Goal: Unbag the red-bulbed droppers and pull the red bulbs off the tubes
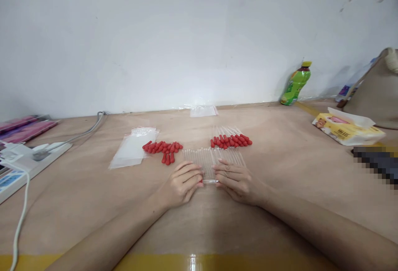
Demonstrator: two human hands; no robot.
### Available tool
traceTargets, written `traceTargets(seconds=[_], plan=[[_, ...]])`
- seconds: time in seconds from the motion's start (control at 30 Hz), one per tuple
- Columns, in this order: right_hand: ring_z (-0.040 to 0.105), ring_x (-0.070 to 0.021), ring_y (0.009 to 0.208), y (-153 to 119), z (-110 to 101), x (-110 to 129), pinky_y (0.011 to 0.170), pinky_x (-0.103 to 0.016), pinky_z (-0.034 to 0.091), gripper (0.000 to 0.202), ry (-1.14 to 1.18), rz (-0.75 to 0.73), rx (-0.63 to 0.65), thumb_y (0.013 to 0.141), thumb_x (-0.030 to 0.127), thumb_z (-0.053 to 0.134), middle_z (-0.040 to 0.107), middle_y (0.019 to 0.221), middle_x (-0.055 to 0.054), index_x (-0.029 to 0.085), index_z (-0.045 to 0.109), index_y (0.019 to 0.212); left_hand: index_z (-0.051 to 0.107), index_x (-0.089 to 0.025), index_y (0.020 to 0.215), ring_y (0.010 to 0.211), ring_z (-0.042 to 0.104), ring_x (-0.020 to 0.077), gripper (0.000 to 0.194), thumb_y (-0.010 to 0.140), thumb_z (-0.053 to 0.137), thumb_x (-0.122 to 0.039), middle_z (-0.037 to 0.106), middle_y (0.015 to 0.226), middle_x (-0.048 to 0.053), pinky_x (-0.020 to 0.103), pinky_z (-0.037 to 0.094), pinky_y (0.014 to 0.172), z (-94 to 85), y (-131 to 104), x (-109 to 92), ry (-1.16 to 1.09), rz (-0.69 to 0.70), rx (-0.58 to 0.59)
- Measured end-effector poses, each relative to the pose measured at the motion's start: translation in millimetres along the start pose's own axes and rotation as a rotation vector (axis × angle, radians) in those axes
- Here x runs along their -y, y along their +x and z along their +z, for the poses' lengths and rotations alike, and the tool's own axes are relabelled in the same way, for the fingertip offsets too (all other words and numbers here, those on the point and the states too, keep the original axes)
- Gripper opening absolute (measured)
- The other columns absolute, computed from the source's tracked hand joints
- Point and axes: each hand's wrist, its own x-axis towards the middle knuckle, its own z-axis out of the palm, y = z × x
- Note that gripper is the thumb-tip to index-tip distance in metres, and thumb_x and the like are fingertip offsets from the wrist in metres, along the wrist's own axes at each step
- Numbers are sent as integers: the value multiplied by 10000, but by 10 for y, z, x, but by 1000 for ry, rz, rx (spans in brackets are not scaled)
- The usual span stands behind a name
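Note:
My left hand (pixel 185 181) is closed at the near edge of a row of clear glass tubes (pixel 207 159), with a bit of a red rubber bulb (pixel 200 182) showing at its fingertips. Facing it, my right hand (pixel 234 180) pinches the other end of a single clear glass tube (pixel 210 181), held level between both hands. Whether the bulb is fitted on the tube is hidden by my left fingers. Loose red rubber bulbs (pixel 163 147) lie in a pile beyond my left hand. Past the row lie glass droppers (pixel 230 140) with red bulbs on their near ends.
Flat clear plastic bags (pixel 130 151) lie left of the bulbs, and another bag (pixel 203 111) is by the wall. At left is a power strip (pixel 46 161) with cables. To the right stand a green bottle (pixel 296 84), a tissue pack (pixel 348 130) and a beige bag (pixel 373 93).

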Motion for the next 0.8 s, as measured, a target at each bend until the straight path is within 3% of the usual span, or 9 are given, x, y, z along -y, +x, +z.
traceTargets(seconds=[0.1,0.2,0.33,0.47,0.63,0.8], plan=[[593,-162,881,-47,-118,-97,842,-349,463,133,-86,148,-49,832,167,512,669,826,-31,185,616,913,610,-189,901,896,578,187,120,828,516,-177,652,906,53,354,461,808,-108,-56,139,62,-180,-60],[540,-141,670,-15,-197,-171,684,-317,404,138,-288,326,-49,819,223,546,642,681,-4,210,645,915,638,-200,887,780,553,165,173,843,487,-273,577,828,50,297,465,693,-290,-63,310,162,-499,-101],[520,-137,676,79,-131,-214,686,-299,333,218,-407,420,2,844,219,478,637,687,-22,180,642,981,631,-198,965,767,552,184,280,830,416,-317,532,826,48,313,459,691,-595,-44,481,217,-885,33],[526,-146,696,108,12,-239,692,-295,305,208,-414,475,31,826,189,455,634,710,-21,165,628,939,570,-174,964,673,571,170,310,728,494,-361,571,838,34,308,457,654,-813,-71,581,94,-1142,143],[508,-145,664,104,89,-211,666,-297,275,169,-448,453,22,811,167,462,613,646,-19,165,630,790,522,-170,757,600,550,145,386,558,658,-471,584,689,1,232,407,516,-825,-132,653,-238,-1320,99],[490,-141,661,137,78,-157,665,-298,263,183,-484,405,24,828,164,457,600,629,-26,162,638,808,519,-165,708,563,515,115,392,533,718,-453,567,606,-19,207,374,505,-679,-238,736,-432,-1327,135]])
